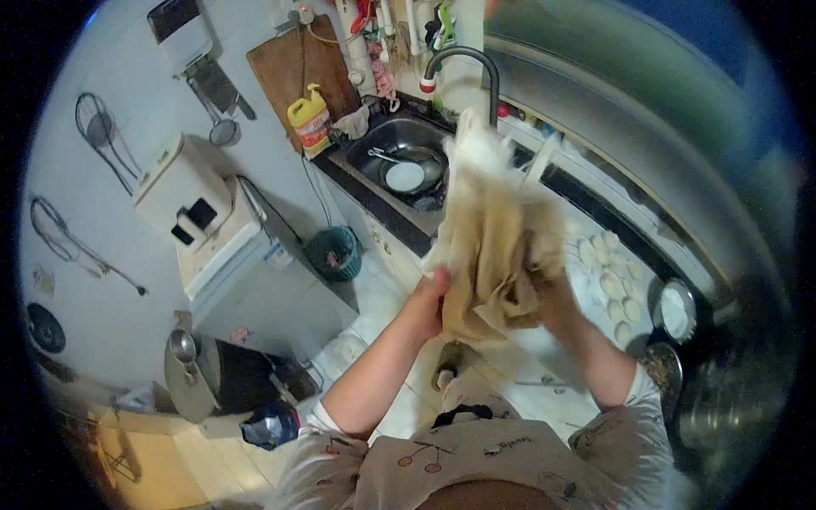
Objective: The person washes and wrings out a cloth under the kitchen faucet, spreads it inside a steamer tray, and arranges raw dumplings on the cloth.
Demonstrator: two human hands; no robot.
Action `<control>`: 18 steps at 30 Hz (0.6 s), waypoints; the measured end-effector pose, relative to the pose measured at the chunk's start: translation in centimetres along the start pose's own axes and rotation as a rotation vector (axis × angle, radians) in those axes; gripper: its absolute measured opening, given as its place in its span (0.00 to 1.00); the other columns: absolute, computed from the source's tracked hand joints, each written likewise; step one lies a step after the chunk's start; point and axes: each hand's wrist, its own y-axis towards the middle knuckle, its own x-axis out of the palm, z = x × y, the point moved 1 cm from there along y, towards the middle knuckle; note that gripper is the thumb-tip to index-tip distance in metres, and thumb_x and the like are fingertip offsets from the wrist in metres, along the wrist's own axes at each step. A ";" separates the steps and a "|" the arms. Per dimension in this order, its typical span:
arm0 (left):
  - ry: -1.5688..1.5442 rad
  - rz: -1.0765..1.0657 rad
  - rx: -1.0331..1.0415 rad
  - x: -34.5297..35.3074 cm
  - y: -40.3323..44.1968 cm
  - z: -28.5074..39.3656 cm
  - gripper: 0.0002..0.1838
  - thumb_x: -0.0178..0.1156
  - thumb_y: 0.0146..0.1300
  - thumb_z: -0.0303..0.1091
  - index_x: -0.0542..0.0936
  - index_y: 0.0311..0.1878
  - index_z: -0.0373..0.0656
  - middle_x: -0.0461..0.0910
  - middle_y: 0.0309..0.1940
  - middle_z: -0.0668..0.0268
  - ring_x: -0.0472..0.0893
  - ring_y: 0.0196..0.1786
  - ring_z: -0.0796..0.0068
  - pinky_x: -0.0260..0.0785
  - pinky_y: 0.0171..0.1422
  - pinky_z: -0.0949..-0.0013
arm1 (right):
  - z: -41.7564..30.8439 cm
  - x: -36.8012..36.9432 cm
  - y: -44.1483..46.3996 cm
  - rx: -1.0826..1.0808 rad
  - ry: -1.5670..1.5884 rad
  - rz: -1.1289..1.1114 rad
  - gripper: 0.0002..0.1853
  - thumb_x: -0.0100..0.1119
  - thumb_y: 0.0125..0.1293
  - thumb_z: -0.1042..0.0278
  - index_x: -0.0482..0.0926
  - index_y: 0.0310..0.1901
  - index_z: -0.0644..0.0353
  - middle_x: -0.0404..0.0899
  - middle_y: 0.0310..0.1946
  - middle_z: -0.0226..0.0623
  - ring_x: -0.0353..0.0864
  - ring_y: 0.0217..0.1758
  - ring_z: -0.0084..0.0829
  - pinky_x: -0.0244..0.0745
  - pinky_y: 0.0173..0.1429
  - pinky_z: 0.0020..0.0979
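A crumpled tan and white cloth (493, 246) hangs in front of me, blurred by motion, between the sink and the counter. My left hand (432, 304) grips its lower left edge, with the thumb on top. On the right side of the cloth is my right hand (557, 297), mostly covered by the folds and smeared, so its fingers do not show. Behind the cloth's upper left lies the dark sink (382, 136), with a pale round dish (405, 177) in it.
On the right counter are several pale dough rounds (612, 285) and a bowl of white contents (676, 313). A black faucet (463, 53) arches over the sink. A yellow jug (309, 119) stands left of it. A green bin (333, 253) and a white fridge (272, 293) are at left.
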 end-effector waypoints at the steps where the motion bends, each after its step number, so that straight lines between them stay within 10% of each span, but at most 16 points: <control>1: 0.206 0.039 0.053 -1.2 1.1 1.5 0.48 0.67 0.45 0.55 0.57 0.65 0.42 0.65 0.60 0.59 0.66 0.61 0.63 0.59 0.64 0.61 | 1.9 1.0 2.9 -0.176 -0.202 -0.077 0.16 0.58 0.60 0.67 0.73 0.48 0.62 0.77 0.46 0.39 0.76 0.46 0.31 0.70 0.53 0.34; 6: 0.985 0.352 0.266 -4.2 7.2 8.1 0.38 0.71 0.43 0.30 0.65 0.59 0.39 0.73 0.52 0.63 0.72 0.53 0.71 0.64 0.57 0.69 | 10.4 9.8 13.9 -0.355 -0.313 -0.199 0.27 0.61 0.49 0.63 0.68 0.52 0.64 0.69 0.52 0.51 0.70 0.54 0.47 0.64 0.59 0.41; 9: 0.847 0.505 0.251 -8.7 10.7 12.9 0.29 0.70 0.43 0.27 0.72 0.51 0.35 0.78 0.44 0.62 0.77 0.45 0.69 0.67 0.53 0.70 | 11.1 13.2 19.5 -0.395 -0.831 -0.292 0.29 0.58 0.49 0.66 0.65 0.54 0.66 0.67 0.52 0.56 0.68 0.53 0.53 0.63 0.59 0.44; 18: 0.300 0.770 0.145 -28.5 22.1 23.8 0.24 0.62 0.48 0.22 0.72 0.52 0.31 0.78 0.44 0.58 0.78 0.43 0.66 0.72 0.48 0.66 | 11.7 15.6 32.3 -0.408 -0.451 0.023 0.28 0.61 0.54 0.71 0.64 0.57 0.62 0.69 0.48 0.46 0.74 0.47 0.39 0.74 0.45 0.34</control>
